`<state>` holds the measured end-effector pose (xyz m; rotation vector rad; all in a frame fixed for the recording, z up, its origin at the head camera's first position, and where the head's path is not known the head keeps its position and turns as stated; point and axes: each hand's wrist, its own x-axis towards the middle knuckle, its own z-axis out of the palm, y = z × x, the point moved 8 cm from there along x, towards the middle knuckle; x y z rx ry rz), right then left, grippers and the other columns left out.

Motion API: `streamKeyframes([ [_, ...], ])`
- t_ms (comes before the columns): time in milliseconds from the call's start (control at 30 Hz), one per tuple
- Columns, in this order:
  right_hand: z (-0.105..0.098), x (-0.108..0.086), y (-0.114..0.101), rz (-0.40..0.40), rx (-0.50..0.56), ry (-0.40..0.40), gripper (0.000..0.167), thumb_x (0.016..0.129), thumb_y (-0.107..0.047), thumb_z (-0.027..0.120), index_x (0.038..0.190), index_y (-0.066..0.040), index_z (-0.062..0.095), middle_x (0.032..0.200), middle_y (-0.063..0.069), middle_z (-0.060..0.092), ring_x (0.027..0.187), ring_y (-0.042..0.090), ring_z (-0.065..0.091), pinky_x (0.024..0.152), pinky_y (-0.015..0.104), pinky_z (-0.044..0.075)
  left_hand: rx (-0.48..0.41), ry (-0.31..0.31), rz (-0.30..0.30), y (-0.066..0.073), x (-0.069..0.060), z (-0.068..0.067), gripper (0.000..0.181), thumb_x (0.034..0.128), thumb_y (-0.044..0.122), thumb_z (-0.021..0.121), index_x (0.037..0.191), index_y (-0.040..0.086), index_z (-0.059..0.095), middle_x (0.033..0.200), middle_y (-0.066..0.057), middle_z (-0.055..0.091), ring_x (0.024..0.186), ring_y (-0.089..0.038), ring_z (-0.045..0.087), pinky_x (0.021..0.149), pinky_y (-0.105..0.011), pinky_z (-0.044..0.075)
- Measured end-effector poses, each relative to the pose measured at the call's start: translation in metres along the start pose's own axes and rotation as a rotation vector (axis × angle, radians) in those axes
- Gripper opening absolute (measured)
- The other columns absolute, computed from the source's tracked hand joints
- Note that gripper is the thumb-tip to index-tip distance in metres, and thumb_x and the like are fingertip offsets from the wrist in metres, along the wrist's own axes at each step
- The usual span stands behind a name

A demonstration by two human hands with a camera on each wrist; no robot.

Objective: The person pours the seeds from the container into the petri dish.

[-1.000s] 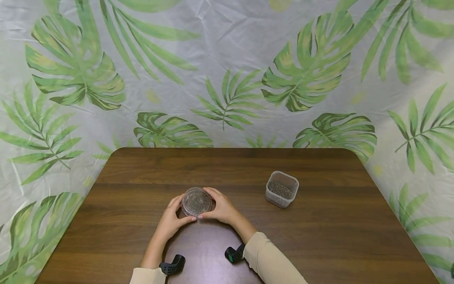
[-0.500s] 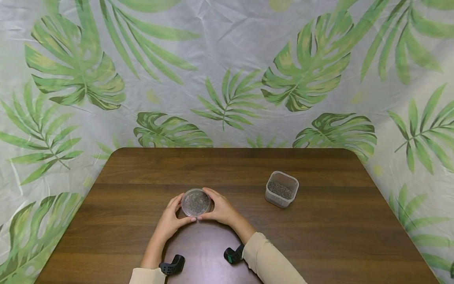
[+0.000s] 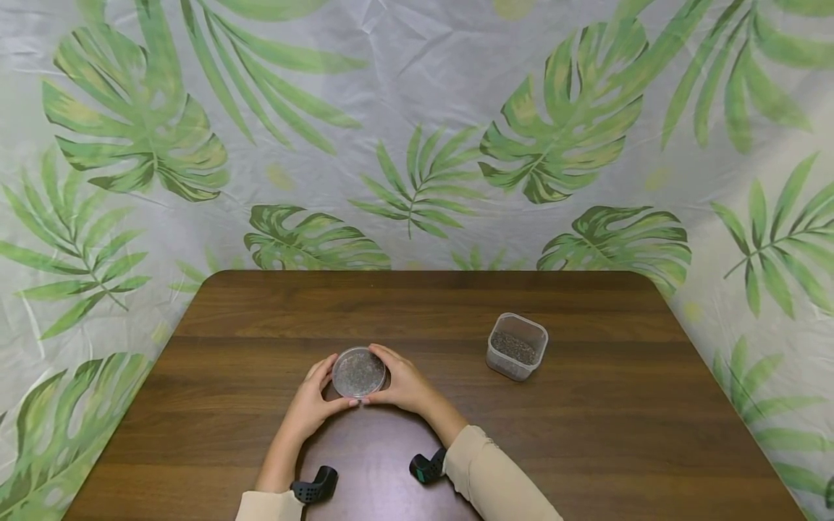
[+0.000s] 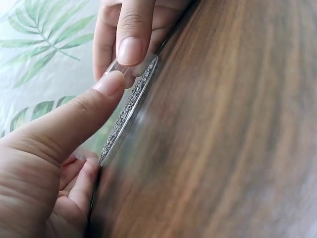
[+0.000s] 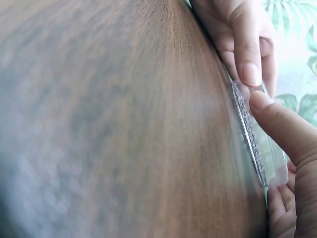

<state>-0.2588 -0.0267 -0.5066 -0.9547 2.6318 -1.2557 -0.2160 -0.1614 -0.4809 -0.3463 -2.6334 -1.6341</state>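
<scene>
A clear round petri dish (image 3: 360, 373) lies on the table left of centre, filled with a layer of small dark grey grains (image 4: 128, 111). My left hand (image 3: 311, 405) curves round its left side, thumb at the near edge. From the right, my right hand (image 3: 409, 385) grips the other side. Both thumbs nearly meet at the front and press on the rim of a clear lid (image 5: 278, 163), as the right wrist view shows. That lid sits over the dish, its rim standing a little above the grains. Fingertips on the far side are partly hidden.
To the right stands a square clear plastic tub (image 3: 517, 347), open at the top, with more dark grains (image 3: 513, 348) inside. The brown wooden table (image 3: 586, 441) ends at a leaf-patterned cloth (image 3: 417, 181) behind. Each wrist wears a black camera mount (image 3: 316, 485).
The lid, offset from the dish a second ago, now looks lined up over it. Both hands have shifted very slightly left; the tub has stayed put.
</scene>
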Motion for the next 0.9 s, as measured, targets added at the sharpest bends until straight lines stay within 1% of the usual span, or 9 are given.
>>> streamKeyframes([
  [100,0.0,0.0,-0.002,-0.002,-0.003,-0.004,0.09,0.067,-0.036,0.079,0.137,-0.002,0.033,0.14,0.01,0.034,0.127,0.02,0.031,0.103,0.033,0.028,0.012,0.003,0.001,-0.014,0.002,0.002,0.085,0.0668,0.006,0.078,0.134,-0.011,0.029,0.131,-0.028,0.031,0.117,-0.04,0.039,0.096,-0.039,0.035],
  [233,0.0,-0.001,-0.002,-0.008,-0.008,-0.003,0.092,0.067,-0.036,0.079,0.138,-0.002,0.032,0.141,0.01,0.033,0.128,0.02,0.03,0.103,0.034,0.028,0.029,0.004,0.001,-0.035,0.006,0.005,0.09,0.0653,0.014,0.08,0.136,-0.007,0.029,0.133,-0.024,0.031,0.118,-0.037,0.04,0.096,-0.037,0.035],
  [367,-0.001,-0.001,-0.001,-0.012,-0.001,0.01,0.093,0.067,-0.038,0.078,0.139,-0.003,0.031,0.141,0.01,0.031,0.128,0.021,0.029,0.102,0.036,0.029,0.038,0.003,0.012,-0.036,0.007,0.005,0.093,0.0644,0.018,0.081,0.136,-0.007,0.028,0.133,-0.024,0.031,0.118,-0.037,0.04,0.096,-0.037,0.036],
  [433,-0.002,-0.001,0.0,-0.001,0.012,0.018,0.091,0.069,-0.039,0.077,0.139,-0.004,0.031,0.142,0.01,0.031,0.128,0.021,0.029,0.102,0.038,0.029,0.042,0.003,0.016,-0.035,0.007,0.005,0.093,0.0641,0.018,0.081,0.136,-0.007,0.028,0.133,-0.024,0.031,0.118,-0.037,0.04,0.095,-0.036,0.036],
  [600,-0.01,-0.003,0.001,0.036,0.031,0.047,0.076,0.081,-0.041,0.065,0.14,-0.006,0.031,0.142,0.009,0.031,0.128,0.021,0.029,0.103,0.039,0.027,0.053,0.007,0.01,-0.036,0.007,0.003,0.095,0.0633,0.019,0.082,0.137,-0.007,0.027,0.134,-0.024,0.03,0.12,-0.036,0.038,0.097,-0.036,0.034],
  [700,-0.017,-0.006,0.001,0.038,0.037,0.074,0.068,0.087,-0.042,0.055,0.14,-0.007,0.03,0.142,0.011,0.031,0.129,0.022,0.028,0.103,0.04,0.026,0.057,0.016,0.008,-0.036,0.006,0.002,0.096,0.0633,0.018,0.082,0.136,-0.009,0.026,0.134,-0.025,0.029,0.12,-0.037,0.037,0.098,-0.037,0.032],
  [800,-0.027,-0.009,-0.001,0.025,0.047,0.114,0.064,0.09,-0.042,0.049,0.141,-0.008,0.029,0.142,0.012,0.03,0.129,0.022,0.026,0.103,0.041,0.025,0.058,0.032,0.005,-0.036,0.006,0.002,0.094,0.0668,0.019,0.08,0.136,-0.011,0.024,0.134,-0.027,0.028,0.12,-0.039,0.037,0.098,-0.037,0.031],
  [900,-0.038,-0.012,-0.002,0.014,0.036,0.16,0.061,0.092,-0.04,0.047,0.142,-0.011,0.027,0.144,0.011,0.027,0.13,0.021,0.025,0.104,0.041,0.025,0.079,0.045,-0.005,-0.035,0.007,0.001,0.091,0.0745,0.024,0.074,0.137,-0.012,0.018,0.136,-0.029,0.023,0.12,-0.041,0.035,0.098,-0.04,0.031],
])
